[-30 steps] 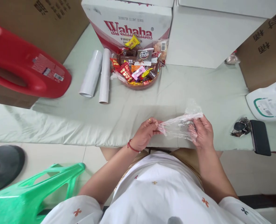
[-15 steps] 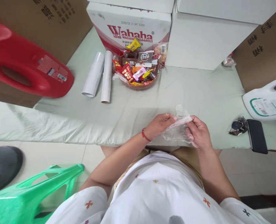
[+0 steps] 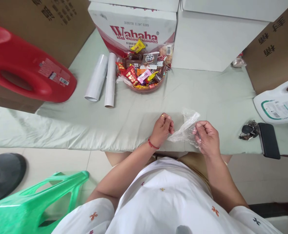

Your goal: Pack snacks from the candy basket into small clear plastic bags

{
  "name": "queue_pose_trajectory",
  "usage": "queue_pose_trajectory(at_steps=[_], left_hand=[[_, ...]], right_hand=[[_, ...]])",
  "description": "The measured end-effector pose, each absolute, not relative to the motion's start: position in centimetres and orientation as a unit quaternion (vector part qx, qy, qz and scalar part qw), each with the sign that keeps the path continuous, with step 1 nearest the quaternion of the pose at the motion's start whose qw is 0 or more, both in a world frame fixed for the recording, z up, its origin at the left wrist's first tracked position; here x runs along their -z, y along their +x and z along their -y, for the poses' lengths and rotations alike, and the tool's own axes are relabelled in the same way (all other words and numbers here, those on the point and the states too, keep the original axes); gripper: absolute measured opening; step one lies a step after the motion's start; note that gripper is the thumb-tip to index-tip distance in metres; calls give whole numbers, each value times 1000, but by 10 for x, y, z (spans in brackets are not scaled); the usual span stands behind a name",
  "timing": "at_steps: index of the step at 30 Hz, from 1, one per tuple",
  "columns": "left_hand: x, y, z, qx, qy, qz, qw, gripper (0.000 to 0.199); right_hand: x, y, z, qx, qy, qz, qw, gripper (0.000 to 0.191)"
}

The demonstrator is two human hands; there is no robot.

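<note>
A crumpled clear plastic bag (image 3: 185,128) stretches between my two hands, just above the front part of the cloth-covered table. My left hand (image 3: 161,129), with a red bracelet at its wrist and a ring, is closed; its curled fingertips pinch the bag's left corner. On the other side, my right hand (image 3: 208,137) grips the bag between thumb and fingers. Part of the film hangs below and behind the right fingers, so its lower edge is hard to make out.
Beyond the hands a bowl (image 3: 146,90) of wrapped sweets stands against a Wahaha box (image 3: 134,22). Two white rolls (image 3: 110,81) lie left of it, then a red jug (image 3: 36,71). Keys (image 3: 249,130), a phone (image 3: 268,140) and a white jug (image 3: 278,107) lie right. A green stool (image 3: 36,198) stands lower left.
My left hand has moved left and its fingers have curled in. The bag, earlier bunched between close hands, is now drawn out wider. My right hand has stayed nearly in place.
</note>
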State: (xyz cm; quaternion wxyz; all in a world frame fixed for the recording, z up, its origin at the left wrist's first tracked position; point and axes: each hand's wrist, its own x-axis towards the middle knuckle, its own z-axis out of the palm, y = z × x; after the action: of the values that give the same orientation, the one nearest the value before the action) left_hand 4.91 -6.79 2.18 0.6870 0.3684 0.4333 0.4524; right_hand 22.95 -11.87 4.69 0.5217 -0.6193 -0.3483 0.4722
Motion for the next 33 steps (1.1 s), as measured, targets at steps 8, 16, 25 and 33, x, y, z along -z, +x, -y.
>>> queue_pose_trajectory(at_steps=[8, 16, 25, 33], left_hand=[[-24, 58, 69, -343, 367, -418, 757, 57], [-25, 61, 69, -395, 372, -406, 735, 42], [-17, 52, 73, -433, 397, -419, 692, 31], [-26, 47, 60, -343, 193, -381, 836, 33]], right_hand=[[-47, 227, 122, -495, -612, 355, 504, 37], [-43, 227, 122, -493, -614, 361, 500, 35], [-37, 231, 121, -466, -625, 374, 502, 31], [-50, 234, 123, -532, -571, 356, 514, 31]])
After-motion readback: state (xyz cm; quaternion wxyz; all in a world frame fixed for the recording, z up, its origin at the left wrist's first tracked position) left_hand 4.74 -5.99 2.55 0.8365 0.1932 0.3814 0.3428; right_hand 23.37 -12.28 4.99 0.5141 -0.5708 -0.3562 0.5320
